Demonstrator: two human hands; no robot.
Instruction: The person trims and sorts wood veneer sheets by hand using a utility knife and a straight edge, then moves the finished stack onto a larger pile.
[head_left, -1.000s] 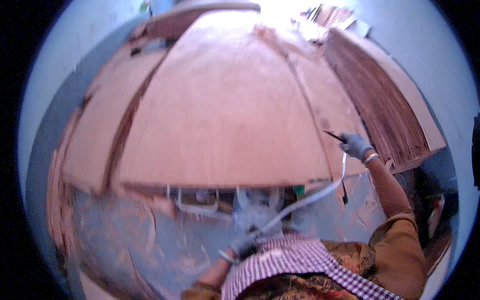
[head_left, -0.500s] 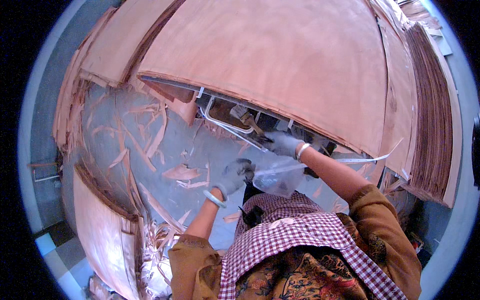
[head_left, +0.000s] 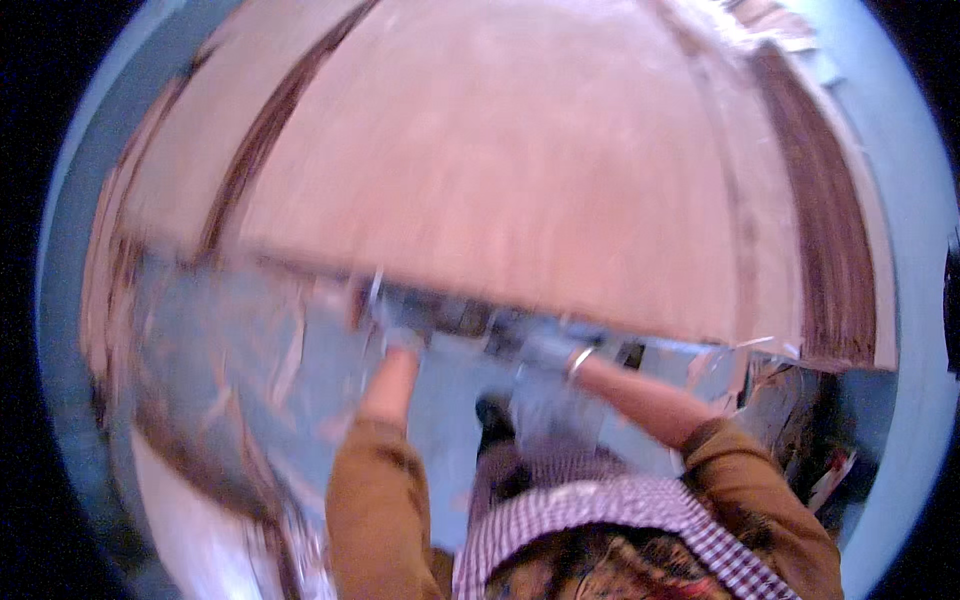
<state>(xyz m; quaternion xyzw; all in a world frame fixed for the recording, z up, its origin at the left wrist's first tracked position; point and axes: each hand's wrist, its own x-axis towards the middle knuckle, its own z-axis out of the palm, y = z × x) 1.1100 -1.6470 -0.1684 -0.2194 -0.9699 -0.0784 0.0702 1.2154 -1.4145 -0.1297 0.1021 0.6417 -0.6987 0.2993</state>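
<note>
Both gloved hands, left hand point(head_left: 398, 330) and right hand point(head_left: 545, 352), are reaching at the veneer sheet point(head_left: 500, 170) edge; blur is hiding each grip, seemingly closed; cannot tell.

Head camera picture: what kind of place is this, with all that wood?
Probably a plywood or veneer workshop. A big thin wooden sheet fills the view, a stack of sheets lies beside it, and wood scraps litter the grey floor. Both gloved hands reach the sheet's near edge; the picture is blurred.

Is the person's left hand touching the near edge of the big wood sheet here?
Cannot tell. In the head view the left hand reaches the near edge of the wood sheet, but motion blur hides any contact or gap.
</note>
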